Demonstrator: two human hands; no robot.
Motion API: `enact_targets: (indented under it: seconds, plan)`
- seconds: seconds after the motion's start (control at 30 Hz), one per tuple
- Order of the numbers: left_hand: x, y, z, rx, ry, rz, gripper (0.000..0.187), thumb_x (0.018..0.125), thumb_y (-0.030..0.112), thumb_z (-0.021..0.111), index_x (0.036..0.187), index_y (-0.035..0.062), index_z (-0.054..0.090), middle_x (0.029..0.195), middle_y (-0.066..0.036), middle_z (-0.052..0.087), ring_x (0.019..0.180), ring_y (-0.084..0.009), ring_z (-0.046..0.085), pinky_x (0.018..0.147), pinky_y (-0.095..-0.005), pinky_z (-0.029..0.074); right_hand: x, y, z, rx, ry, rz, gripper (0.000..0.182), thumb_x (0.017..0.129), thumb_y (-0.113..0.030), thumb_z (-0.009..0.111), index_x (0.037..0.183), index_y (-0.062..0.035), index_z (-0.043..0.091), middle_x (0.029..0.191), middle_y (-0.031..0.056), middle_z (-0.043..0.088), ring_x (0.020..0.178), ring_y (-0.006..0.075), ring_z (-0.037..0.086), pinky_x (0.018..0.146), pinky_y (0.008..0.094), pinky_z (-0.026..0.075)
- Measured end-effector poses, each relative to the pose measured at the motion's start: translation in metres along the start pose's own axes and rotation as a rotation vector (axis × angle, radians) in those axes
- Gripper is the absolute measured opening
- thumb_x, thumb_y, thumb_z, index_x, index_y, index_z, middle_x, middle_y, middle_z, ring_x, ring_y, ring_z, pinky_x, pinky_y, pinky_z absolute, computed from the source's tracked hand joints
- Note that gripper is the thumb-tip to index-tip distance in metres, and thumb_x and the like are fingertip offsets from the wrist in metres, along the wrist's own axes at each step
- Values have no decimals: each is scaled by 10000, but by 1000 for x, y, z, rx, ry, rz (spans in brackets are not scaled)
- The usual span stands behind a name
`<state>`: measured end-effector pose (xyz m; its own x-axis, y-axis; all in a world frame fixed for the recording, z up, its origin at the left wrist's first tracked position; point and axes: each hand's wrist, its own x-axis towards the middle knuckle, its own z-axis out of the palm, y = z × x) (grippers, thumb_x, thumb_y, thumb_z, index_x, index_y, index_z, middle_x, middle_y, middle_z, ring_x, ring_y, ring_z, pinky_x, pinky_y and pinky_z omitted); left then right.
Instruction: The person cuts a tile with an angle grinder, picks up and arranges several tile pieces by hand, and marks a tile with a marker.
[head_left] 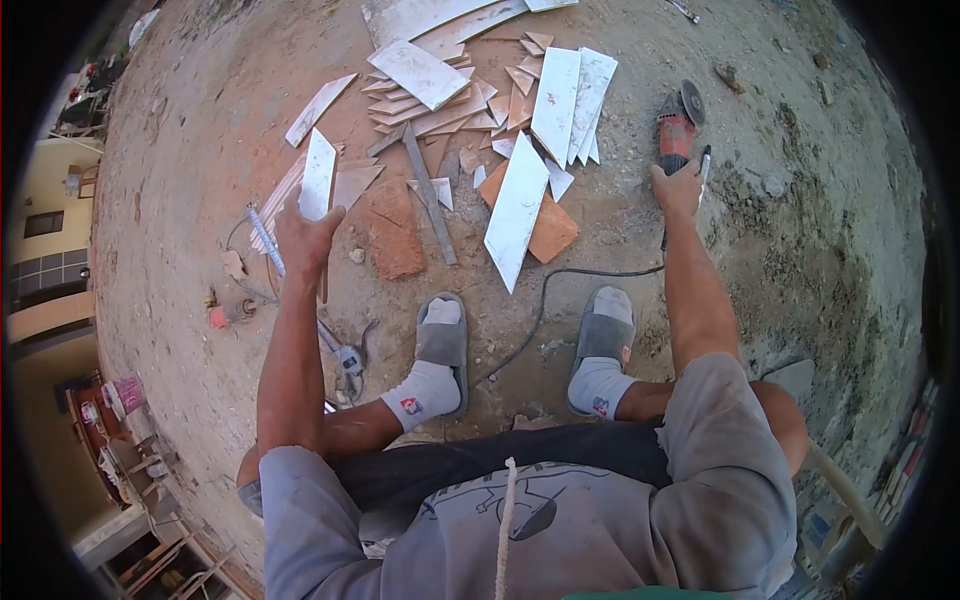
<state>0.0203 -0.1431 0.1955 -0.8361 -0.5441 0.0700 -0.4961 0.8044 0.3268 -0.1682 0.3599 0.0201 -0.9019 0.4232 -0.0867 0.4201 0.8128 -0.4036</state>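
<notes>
My left hand [304, 232] is closed on the lower end of a narrow white tile piece [319, 168], above a stack of cut tile strips [283, 200]. On the right, my right hand [678, 188] grips the rear body of a red angle grinder [676, 132], its cutting disc [692, 102] at the far end. Between my hands, a white slanted tile [518, 212] rests over an orange brick [553, 232]. A reddish block [395, 232] and a hammer-shaped metal tool [428, 195] lie nearer my left hand.
Broken tile pieces [420, 75] are heaped ahead, with white tiles [578, 105] leaning beside them. A black cord [545, 300] runs between my slippered feet [442, 345]. A marker [706, 165] lies by the grinder, and a second red tool [232, 314] at left.
</notes>
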Motion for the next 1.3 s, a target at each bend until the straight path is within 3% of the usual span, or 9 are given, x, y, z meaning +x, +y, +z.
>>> enact_targets:
  seconds: [0.13, 0.2, 0.43, 0.53, 0.73, 0.93, 0.97, 1.07, 1.3]
  plan:
    - [-33, 25, 5, -92, 105, -86, 901, 677, 381, 831, 1380, -29, 443, 1279, -278, 532, 1205, -400, 513, 1020, -454, 409, -12, 9, 4, 0, 45, -2, 823, 744, -451, 722, 1328, 9, 366, 1253, 297, 479, 1206, 437, 485, 995, 504, 428]
    - [-50, 38, 50, -154, 94, -5, 920, 666, 397, 842, 1399, 43, 414, 1211, -267, 509, 1123, -424, 516, 967, -482, 437, -23, 9, 3, 20, 81, -7, 847, 754, -475, 714, 1343, 20, 360, 1261, 300, 469, 1212, 444, 470, 1009, 503, 412]
    - [-98, 129, 160, -370, -149, 231, 972, 660, 276, 875, 1431, 106, 307, 1266, -264, 454, 1129, -434, 502, 958, -492, 443, -11, 28, -22, 155, 222, -43, 924, 810, -609, 646, 1365, 75, 364, 1291, 316, 434, 1232, 476, 421, 1037, 513, 367]
    - [-104, 153, 170, -325, -299, 94, 981, 670, 264, 869, 1450, 124, 291, 1279, -258, 442, 1151, -421, 488, 973, -484, 436, 5, 49, -38, 143, 274, -17, 917, 822, -597, 641, 1367, 85, 363, 1317, 320, 422, 1246, 477, 409, 1037, 510, 368]
    - [-111, 151, 194, -276, -256, 193, 979, 666, 270, 873, 1444, 95, 305, 1263, -259, 444, 1145, -422, 488, 963, -474, 430, -20, 58, -32, 65, 158, -25, 827, 794, -587, 675, 1226, 88, 468, 1209, 326, 515, 1149, 464, 511, 982, 499, 415]
    - [-110, 151, 199, -188, -186, 237, 991, 662, 344, 869, 1437, 74, 314, 1247, -262, 450, 1137, -428, 482, 960, -476, 423, -33, 42, -24, 18, -2, -8, 722, 755, -327, 748, 1252, 65, 402, 1197, 284, 494, 1123, 438, 519, 957, 478, 453]
    - [-109, 152, 196, -225, -289, 169, 992, 670, 288, 869, 1452, 78, 296, 1293, -292, 396, 1189, -442, 444, 1010, -475, 393, -33, 40, -21, -7, -43, -3, 731, 751, -270, 751, 1280, 63, 373, 1205, 274, 482, 1137, 427, 511, 952, 469, 462]
    - [-107, 140, 211, -198, -187, 268, 993, 671, 296, 857, 1456, 80, 288, 1285, -281, 412, 1173, -441, 460, 992, -480, 409, -44, 34, -10, -106, 105, -53, 769, 779, -238, 740, 1348, 60, 317, 1219, 262, 464, 1166, 408, 497, 941, 459, 474]
    - [-89, 128, 200, -428, -278, 316, 916, 671, 248, 822, 1429, 39, 352, 1216, -267, 518, 1126, -400, 535, 963, -473, 442, -45, 44, -16, -15, 64, -95, 803, 829, -266, 710, 1427, 33, 265, 1232, 259, 453, 1171, 416, 486, 929, 465, 478]
